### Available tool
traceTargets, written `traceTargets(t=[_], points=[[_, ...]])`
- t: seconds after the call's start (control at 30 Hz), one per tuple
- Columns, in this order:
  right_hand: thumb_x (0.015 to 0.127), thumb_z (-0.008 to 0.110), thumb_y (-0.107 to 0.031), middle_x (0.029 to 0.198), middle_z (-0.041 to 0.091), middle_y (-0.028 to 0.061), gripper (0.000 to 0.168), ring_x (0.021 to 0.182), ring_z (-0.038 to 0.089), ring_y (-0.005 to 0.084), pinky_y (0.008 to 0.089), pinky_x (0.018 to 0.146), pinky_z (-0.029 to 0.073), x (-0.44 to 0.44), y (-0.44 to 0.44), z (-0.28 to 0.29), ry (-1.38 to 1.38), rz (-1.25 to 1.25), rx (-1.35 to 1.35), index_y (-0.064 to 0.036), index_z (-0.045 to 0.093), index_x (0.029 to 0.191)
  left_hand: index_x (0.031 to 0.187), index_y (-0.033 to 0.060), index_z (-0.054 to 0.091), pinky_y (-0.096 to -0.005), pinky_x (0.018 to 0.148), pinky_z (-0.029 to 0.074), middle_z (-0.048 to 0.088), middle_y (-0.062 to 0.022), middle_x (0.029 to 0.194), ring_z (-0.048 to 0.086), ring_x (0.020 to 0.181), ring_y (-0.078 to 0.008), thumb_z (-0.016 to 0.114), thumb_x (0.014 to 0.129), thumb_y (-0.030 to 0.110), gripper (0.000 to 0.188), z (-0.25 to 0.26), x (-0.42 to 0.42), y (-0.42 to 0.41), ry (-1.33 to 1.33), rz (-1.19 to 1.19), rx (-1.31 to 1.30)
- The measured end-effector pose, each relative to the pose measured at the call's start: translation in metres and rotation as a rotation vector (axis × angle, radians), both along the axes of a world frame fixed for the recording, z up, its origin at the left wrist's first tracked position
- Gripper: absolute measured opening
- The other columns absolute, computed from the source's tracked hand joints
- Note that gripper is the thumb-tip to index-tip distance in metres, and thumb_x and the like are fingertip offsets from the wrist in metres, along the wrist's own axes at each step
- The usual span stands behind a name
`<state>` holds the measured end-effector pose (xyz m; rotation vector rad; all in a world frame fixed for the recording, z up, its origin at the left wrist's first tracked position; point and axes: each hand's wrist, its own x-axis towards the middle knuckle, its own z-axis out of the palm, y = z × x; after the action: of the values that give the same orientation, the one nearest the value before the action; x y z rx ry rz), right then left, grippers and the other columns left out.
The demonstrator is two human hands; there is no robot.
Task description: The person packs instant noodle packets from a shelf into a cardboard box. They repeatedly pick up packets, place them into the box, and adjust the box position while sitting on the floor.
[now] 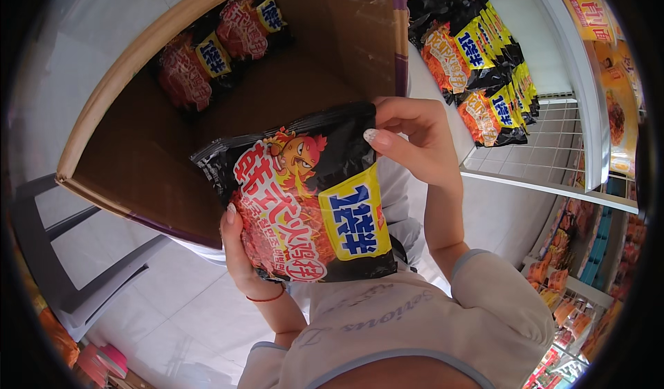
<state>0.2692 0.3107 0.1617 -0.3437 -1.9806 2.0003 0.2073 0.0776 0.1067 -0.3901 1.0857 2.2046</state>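
Note:
A black packet of instant noodles, printed with a cartoon chicken and a yellow panel, is held up in front of my chest. My left hand grips its lower left edge, the thumb on the front. At the upper right corner, my right hand pinches the packet between thumb and fingers. Just beyond the packet is a deep cardboard box, its mouth facing me. Inside it lie two similar black packets against the far left wall.
Rows of black and yellow noodle packets stand on a white wire shelf at the right. Orange packets hang beyond its edge. A dark grey frame stands at the left on the tiled floor. Lower right, shelves hold small tubs.

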Motion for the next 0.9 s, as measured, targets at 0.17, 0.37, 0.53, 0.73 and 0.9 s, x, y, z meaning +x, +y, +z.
traceTargets(t=[0.17,0.37,0.53,0.73,0.9], points=[[0.077,0.066,-0.005,0.066,0.058,0.0021,0.013,0.059,0.056,0.0066,0.0177,0.051,0.041,-0.008,-0.001,-0.003,0.055,-0.028,0.041,0.001,0.06,0.067,0.109,-0.0026,0.05,-0.0298,0.074,0.051,0.061,-0.0133,0.099,0.062,0.083,-0.0197,0.051,0.085,0.033,0.043,0.009,0.005,0.013,-0.028,0.137,-0.062],[0.08,0.062,-0.005,0.065,0.059,0.003,0.015,0.057,0.056,0.0077,0.0189,0.05,0.043,-0.009,-0.007,0.005,0.083,-0.096,-0.045,0.002,0.06,0.068,0.11,0.0051,0.053,-0.0314,0.077,0.051,0.061,-0.0081,0.103,0.062,0.087,-0.0182,0.05,0.087,0.037,0.039,-0.006,0.004,0.014,-0.107,0.133,-0.008],[0.085,0.056,-0.005,0.062,0.059,0.0053,0.018,0.055,0.057,0.0094,0.0204,0.05,0.044,-0.004,-0.009,0.009,0.132,-0.148,-0.073,0.003,0.058,0.068,0.111,0.0052,0.055,-0.0306,0.079,0.051,0.061,-0.0071,0.108,0.061,0.093,-0.0183,0.047,0.088,0.038,0.041,-0.015,0.004,0.016,-0.31,0.022,0.514],[0.086,0.053,-0.003,0.061,0.058,0.007,0.021,0.053,0.055,0.0106,0.0209,0.049,0.044,-0.002,-0.006,0.006,0.203,-0.148,-0.085,0.002,0.055,0.065,0.111,0.0055,0.056,-0.0308,0.078,0.051,0.061,-0.0065,0.107,0.061,0.092,-0.0181,0.048,0.088,0.039,0.042,-0.015,0.006,0.017,-0.308,-0.037,0.557],[0.085,0.053,-0.004,0.061,0.058,0.0066,0.02,0.054,0.056,0.0105,0.0214,0.05,0.043,0.001,-0.006,0.006,0.17,-0.15,-0.052,0.002,0.055,0.066,0.114,0.0062,0.053,-0.0318,0.081,0.049,0.059,-0.0062,0.109,0.059,0.095,-0.0185,0.048,0.087,0.041,0.044,-0.007,0.005,0.026,-0.336,0.043,0.462]])
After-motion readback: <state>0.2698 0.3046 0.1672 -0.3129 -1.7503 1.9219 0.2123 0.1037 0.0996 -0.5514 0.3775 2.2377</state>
